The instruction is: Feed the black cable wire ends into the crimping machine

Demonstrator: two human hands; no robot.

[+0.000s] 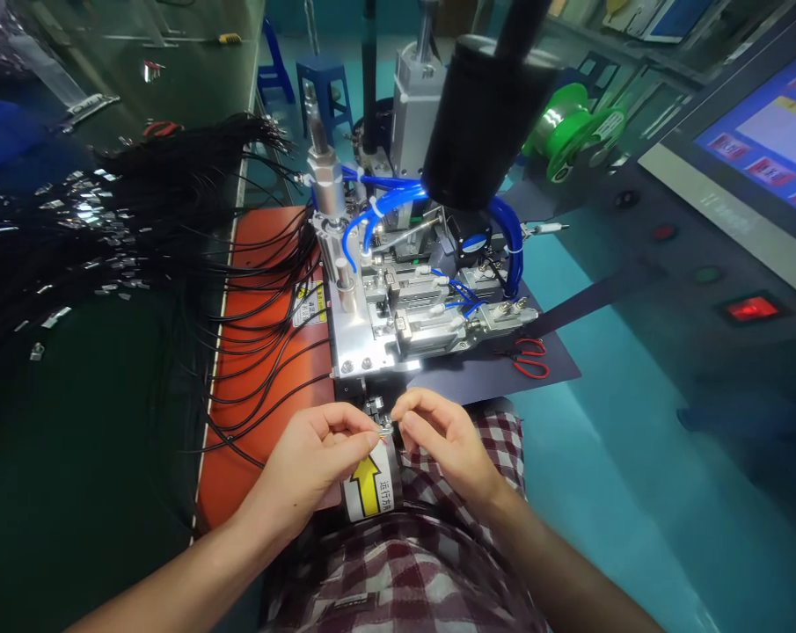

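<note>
My left hand (pixel 324 453) is closed in a pinch, with thin coloured wire ends (pixel 383 438) showing at its fingertips. Just to the right, my right hand (pixel 441 431) has its thumb and forefinger curled near a small metallic piece (pixel 385 426); whatever lies between those fingertips is too small to make out. Both hands are over a white label with a yellow arrow (pixel 366 488), at the front of a metal machine (pixel 361 338). Black cables (pixel 272 352) run from the machine's left side across an orange surface (pixel 230 479).
Red-handled pliers (pixel 531 365) lie on a dark plate (pixel 490 374) to the right. A large pile of black cables (pixel 173 185) covers the left table (pixel 94 457). A control panel with a screen (pixel 767 132) stands at right, and a green spool (pixel 565 132) behind.
</note>
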